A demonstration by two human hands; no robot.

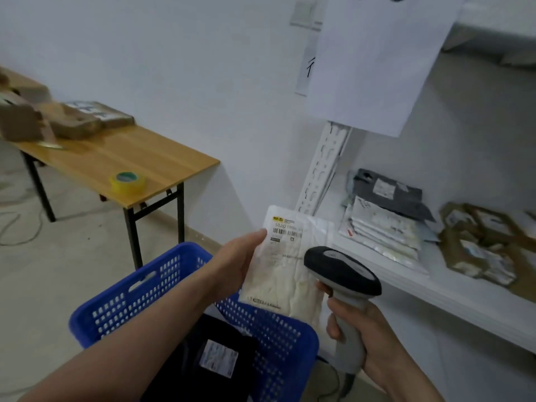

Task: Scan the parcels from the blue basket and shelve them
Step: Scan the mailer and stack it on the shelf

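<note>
Left hand pinches a white parcel just above the blue basket. Right hand is wrapped round a scanner beside it (label faces up). A black parcel sits inside the basket.

Reading "502D T09…" on the shipping label of the white parcel, just above a barcode; losing the tail of that code to blur. Noting a yellow logo at the label's top-left corner, small print beside it not resolving. Catching black marker strokes on the paper sheet and the wall strip, reading neither. Getting nothing legible off the black parcel sticker.
</note>
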